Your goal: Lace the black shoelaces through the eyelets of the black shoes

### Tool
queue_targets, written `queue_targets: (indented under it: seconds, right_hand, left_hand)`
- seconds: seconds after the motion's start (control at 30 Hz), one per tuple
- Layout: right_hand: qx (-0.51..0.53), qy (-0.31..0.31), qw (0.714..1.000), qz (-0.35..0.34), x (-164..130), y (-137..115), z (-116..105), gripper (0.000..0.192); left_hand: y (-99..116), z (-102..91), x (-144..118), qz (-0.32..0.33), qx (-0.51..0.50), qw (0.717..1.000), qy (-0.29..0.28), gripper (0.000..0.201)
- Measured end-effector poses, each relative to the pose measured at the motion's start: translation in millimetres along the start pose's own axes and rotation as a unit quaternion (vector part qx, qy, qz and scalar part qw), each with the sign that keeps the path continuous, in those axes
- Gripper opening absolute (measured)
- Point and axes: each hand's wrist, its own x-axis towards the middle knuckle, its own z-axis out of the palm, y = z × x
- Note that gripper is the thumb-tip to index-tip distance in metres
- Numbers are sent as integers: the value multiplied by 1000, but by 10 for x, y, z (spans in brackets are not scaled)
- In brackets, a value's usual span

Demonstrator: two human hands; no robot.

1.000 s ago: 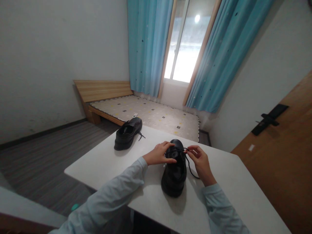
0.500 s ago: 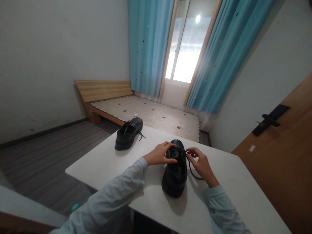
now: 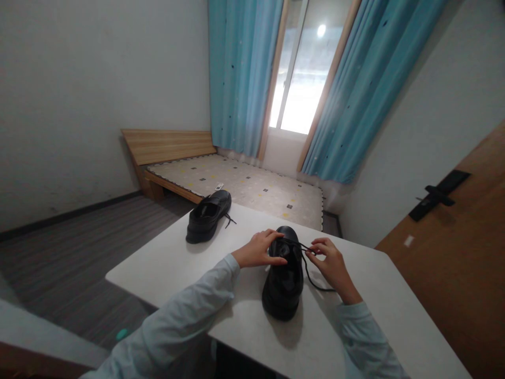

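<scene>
Fingers of my right hand [image 3: 332, 264] pinch a lace [image 3: 306, 248] just right of the black shoe [image 3: 284, 287] — toe pointing away on the desk [image 3: 382, 273] — my left hand [image 3: 255, 250], thumb spread, touching its upper.

Smooth white desk [image 3: 394, 295] with rounded corners.
Upright on it at the far left, one black shoe [image 3: 200, 230], short lace ends [image 3: 230, 219] out at its side; well apart, closer to the middle, a second black shoe [image 3: 281, 302], also sole down, toe pointing away, a long loose lace [image 3: 321, 289] curving out at its right.
</scene>
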Motion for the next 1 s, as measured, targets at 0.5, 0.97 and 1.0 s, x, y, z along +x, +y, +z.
queue_targets:
  seconds: [0.5, 0.97, 1.0]
  right_hand:
    - [345, 23, 910, 229, 35, 9, -184, 32]
    - [491, 17, 848, 199, 44, -124, -133, 24]
    - [490, 21, 849, 195, 45, -126, -133, 24]
  left_hand:
    - [-4, -4, -3, 3, -21, 1000, 9, 72]
    - [17, -19, -9, -1, -26, 1000, 5, 72]
    - [11, -15, -9, 0, -27, 1000, 6, 72]
